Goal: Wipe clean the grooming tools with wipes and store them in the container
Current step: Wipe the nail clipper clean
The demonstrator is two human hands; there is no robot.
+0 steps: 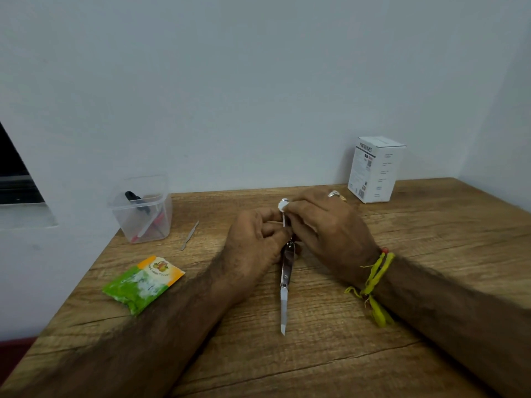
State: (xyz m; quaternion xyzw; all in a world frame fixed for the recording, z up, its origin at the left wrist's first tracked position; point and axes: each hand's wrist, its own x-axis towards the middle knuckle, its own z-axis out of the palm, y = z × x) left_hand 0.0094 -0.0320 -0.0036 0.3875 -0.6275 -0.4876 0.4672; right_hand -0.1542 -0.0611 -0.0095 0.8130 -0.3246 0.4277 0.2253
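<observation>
At the middle of the wooden table, my left hand (255,239) grips a metal nail clipper (287,268) whose unfolded file blade points toward me. My right hand (327,222) pinches a small white wipe (283,205) against a thin metal part of the clipper at its far end. A clear plastic container (142,209) stands at the back left with a black tool and red and white tools inside. Loose on the table near it lies a slim metal tool (189,235). A green and orange wipe packet (142,284) lies at the left, beside my left forearm.
A white cardboard box (375,169) stands at the back right against the wall. The table's left edge runs diagonally past the packet. A dark window opening (14,173) is at the far left.
</observation>
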